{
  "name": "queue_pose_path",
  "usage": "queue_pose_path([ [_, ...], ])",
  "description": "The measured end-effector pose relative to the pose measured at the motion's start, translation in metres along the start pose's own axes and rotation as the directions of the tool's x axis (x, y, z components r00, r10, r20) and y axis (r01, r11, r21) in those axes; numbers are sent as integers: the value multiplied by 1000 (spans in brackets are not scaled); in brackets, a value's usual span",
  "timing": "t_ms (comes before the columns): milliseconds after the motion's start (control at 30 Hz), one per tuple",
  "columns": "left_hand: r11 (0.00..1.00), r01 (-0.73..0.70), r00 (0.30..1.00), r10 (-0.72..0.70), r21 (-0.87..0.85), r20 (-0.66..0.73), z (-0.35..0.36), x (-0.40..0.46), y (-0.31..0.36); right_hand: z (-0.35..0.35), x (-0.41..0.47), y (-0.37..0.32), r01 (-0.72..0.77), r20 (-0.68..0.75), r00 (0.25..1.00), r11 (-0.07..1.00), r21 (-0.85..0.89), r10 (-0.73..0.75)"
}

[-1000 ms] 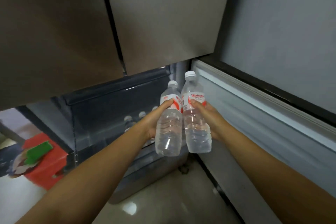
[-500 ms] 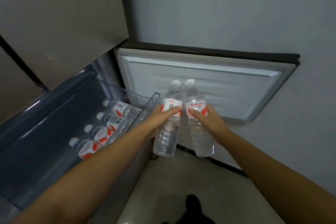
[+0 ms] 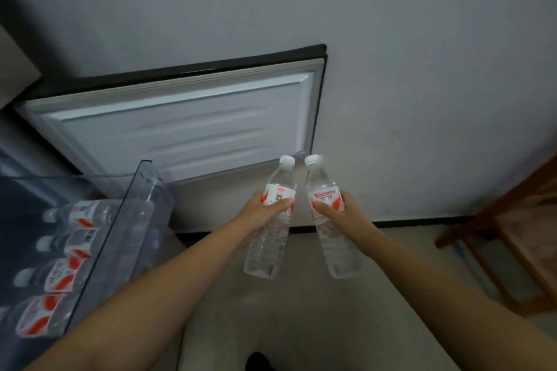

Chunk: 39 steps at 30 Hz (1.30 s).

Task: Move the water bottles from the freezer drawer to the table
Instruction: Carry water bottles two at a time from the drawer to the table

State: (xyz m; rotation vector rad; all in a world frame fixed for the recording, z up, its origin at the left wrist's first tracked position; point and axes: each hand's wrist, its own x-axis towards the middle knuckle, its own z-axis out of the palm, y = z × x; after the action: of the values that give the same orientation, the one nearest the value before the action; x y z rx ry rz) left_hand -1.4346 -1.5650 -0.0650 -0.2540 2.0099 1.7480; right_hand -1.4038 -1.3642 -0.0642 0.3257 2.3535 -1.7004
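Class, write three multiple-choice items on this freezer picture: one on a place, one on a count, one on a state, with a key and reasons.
1. Where is the clear drawer relative to the held bottles?
A. On their left
B. On their right
C. Above them

2. How many bottles lie in the drawer?
A. One
B. Four
C. Seven

3. What state are the hands in?
A. Both empty
C. One empty
B. Each closed on one bottle

Key: 1 A, the drawer sits at the picture's left edge. 2 B, four labelled bottles lie side by side in it. 3 B, the left hand grips the left bottle and the right hand grips the right bottle.
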Motion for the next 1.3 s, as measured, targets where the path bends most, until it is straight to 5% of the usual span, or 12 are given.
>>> queue_pose_path([
  [300,990,-61,986,40,126,162,156,3,17,-126,-65,67,-59,-249,967,998,-33,49],
  [700,923,-245,856,63,296,513,406,-37,26,-317,-202,169,-134,-607,774,983,121,181],
  [1000,821,-390,602,-116,417,790,584,-56,16,-392,-310,244,-78,-753,539,912,402,378],
  [1300,723,-593,259,-247,355,934,797,-81,18,-498,-379,315,34,-835,147,841,539,529],
])
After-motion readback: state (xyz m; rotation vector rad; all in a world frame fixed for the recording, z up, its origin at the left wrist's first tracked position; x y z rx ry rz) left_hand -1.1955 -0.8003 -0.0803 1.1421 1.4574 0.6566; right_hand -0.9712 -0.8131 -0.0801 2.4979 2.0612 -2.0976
